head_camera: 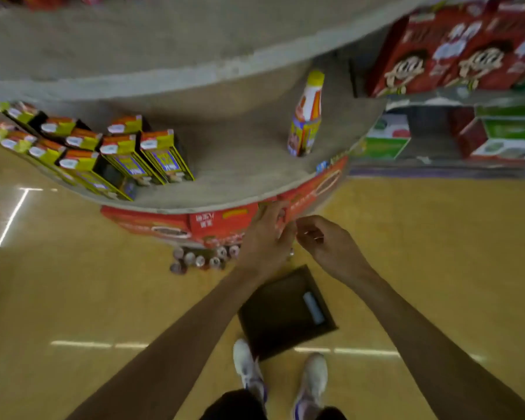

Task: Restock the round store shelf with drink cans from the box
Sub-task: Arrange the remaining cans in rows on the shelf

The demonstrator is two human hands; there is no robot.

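Two bare arms are being stretched forward toward a round, grey-topped store shelf with a red printed rim. The left hand is being held with fingers loosely spread against that rim; whether anything is being gripped cannot be told. The right hand is being curled, fingertips pinched together, just beside it. A cluster of silver-topped drink cans is being kept on the floor under the shelf, left of the hands. A dark brown cardboard box is lying near two white shoes.
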